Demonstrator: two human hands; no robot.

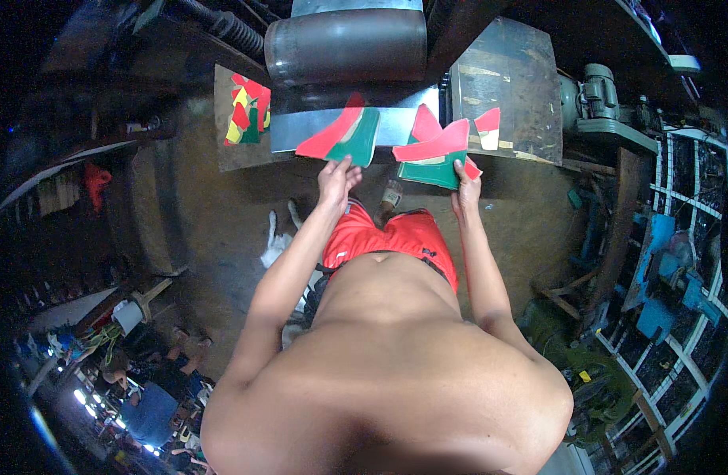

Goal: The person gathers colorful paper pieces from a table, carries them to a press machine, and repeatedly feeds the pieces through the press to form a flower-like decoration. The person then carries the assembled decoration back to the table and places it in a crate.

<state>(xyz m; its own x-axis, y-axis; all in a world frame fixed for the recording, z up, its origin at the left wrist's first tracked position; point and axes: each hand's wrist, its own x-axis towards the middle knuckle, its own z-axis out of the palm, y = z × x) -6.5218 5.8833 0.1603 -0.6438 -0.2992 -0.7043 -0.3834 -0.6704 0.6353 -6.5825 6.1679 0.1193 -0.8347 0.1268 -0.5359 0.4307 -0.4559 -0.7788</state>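
- Red-and-green, flat, wedge-shaped set of sheet pieces (330, 136) on the left overlaps the near edge of the shiny metal plate (293, 131); whether it rests there or is held above, I cannot tell.
- Left hand (337, 185) has a fingertip at that set's lower edge; I cannot tell if it grips.
- Right hand (468, 191) grasps the similar layered red-and-green set (434, 172) near its lower right corner, thumb on top.
- Both sets look light, thin and fairly stiff, their layers likely to slide; the near edges seem the safest hold.
- Undersides are hidden; the exact material is unclear.
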